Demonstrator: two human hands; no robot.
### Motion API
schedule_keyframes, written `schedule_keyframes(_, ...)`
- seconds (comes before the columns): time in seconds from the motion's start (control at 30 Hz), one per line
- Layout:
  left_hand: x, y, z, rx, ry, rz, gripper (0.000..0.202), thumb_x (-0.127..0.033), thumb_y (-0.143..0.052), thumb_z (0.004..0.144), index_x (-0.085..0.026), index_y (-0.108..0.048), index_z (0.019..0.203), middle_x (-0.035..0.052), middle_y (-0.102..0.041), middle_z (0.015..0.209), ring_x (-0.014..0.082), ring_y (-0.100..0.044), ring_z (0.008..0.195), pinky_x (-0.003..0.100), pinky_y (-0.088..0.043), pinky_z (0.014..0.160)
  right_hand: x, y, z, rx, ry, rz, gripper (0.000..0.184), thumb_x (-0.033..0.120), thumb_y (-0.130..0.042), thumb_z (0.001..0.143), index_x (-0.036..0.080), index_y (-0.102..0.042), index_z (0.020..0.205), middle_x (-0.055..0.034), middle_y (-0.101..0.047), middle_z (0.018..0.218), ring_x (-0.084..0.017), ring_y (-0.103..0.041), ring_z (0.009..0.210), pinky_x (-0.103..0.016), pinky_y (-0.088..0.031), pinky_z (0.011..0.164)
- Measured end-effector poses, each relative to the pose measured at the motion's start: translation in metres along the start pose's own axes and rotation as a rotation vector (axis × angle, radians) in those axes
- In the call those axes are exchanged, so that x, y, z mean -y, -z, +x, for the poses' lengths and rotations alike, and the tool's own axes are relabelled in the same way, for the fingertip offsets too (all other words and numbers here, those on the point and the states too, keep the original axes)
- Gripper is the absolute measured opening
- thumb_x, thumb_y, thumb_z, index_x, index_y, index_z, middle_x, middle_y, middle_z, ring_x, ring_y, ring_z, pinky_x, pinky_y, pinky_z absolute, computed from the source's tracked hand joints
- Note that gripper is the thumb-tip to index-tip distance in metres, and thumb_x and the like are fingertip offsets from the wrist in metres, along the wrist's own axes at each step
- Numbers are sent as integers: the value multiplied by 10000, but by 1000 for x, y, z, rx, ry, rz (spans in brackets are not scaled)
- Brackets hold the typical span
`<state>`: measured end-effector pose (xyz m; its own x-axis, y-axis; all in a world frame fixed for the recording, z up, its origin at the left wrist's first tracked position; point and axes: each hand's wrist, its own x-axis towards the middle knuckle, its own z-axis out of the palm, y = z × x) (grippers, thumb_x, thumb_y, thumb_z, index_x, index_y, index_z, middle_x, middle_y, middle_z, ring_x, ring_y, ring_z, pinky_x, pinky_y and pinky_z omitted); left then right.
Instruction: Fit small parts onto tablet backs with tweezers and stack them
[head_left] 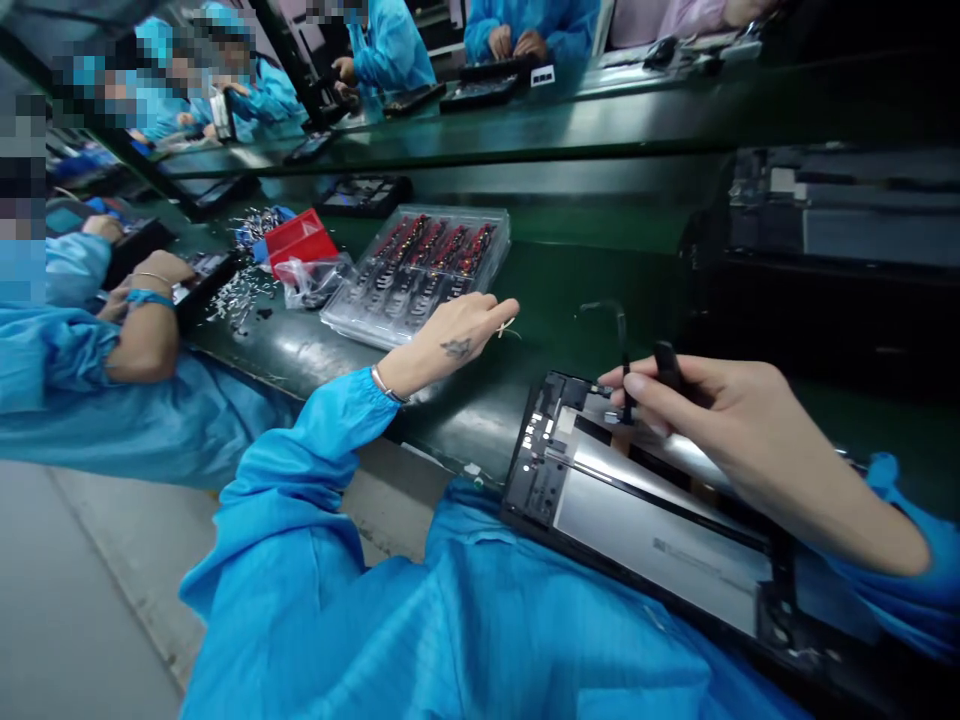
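Note:
My left hand (457,345) hovers over the bench beside a clear plastic tray, its fingers pinched on a small pale strip (507,328). Closed fingers of my right hand (720,410) grip a thin black cable (623,345) whose curved end sticks up. A short black stick-like piece (667,366) also rises from that hand; its kind is unclear. Directly under the right hand lies an opened tablet (536,480), its silver battery (652,540) and inner boards exposed. Part of the tablet's upper side is hidden by my right hand and forearm.
The clear tray (352,315) holds rows of small red and black parts. Beyond it are a red bin (300,243), a plastic bag (319,282) and scattered small pieces (240,295). Another opened device (862,225) stands at right. A co-worker's arm (146,335) is at left; others sit opposite.

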<state>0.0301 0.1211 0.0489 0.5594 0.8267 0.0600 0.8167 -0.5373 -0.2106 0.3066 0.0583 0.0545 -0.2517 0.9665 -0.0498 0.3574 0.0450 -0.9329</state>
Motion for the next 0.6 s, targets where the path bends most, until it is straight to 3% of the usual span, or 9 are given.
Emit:
schedule_keyframes(0.17,9,-12,9,6,-53,-89,304,-185,-363,1085,-122,-658,1123,108,-662,1098,231,-587,995,329,-427,864,-5,-1,1,1,7,-37,425,601,-685,821,189,-787,850,-70,-715,724,-190,-656,587,-269,-493,510)
schedule_keyframes(0.27,17,-10,11,30,-96,-125,327,-338,-453,1089,-150,-686,1220,114,-661,1177,252,-563,1042,358,-415,909,-7,1,1,11,14,-48,431,598,-677,847,185,-791,891,-47,-669,646,-187,-647,576,-269,-478,520)
schedule_keyframes(0.33,20,-3,9,37,-83,-117,357,-357,-506,1070,-207,-663,1354,124,-630,1246,262,-553,1066,372,-411,926,-7,2,1,24,4,-39,420,588,-680,865,184,-784,910,-47,-680,664,-188,-657,583,-269,-473,530)
schedule_keyframes(0.4,16,5,6,-1,-28,-85,398,-305,-541,1051,-256,-622,1437,139,-602,1281,273,-553,1077,387,-413,927,-8,2,1,33,-2,-7,399,568,-691,874,179,-771,909,-44,-677,670,-185,-658,588,-265,-468,535)
schedule_keyframes(0.47,5,11,5,-118,31,-136,367,-263,-538,1047,-233,-666,1389,143,-614,1232,262,-570,1053,383,-428,913,-8,0,1,38,6,55,372,538,-709,863,171,-761,901,-28,-636,632,-171,-629,568,-260,-464,529)
schedule_keyframes(0.53,-14,12,6,-245,36,-391,326,-313,-510,1067,-183,-739,1258,113,-652,1087,221,-598,970,350,-452,880,-7,-2,0,31,28,115,344,506,-716,861,165,-754,894,-6,-585,595,-152,-585,543,-255,-463,523)
schedule_keyframes(0.6,-36,12,9,-248,-20,-839,383,-422,-507,1069,-157,-763,1174,70,-672,953,176,-618,883,307,-473,838,-6,-5,-2,19,72,141,314,476,-704,883,165,-740,868,8,-556,576,-141,-561,539,-254,-461,532)
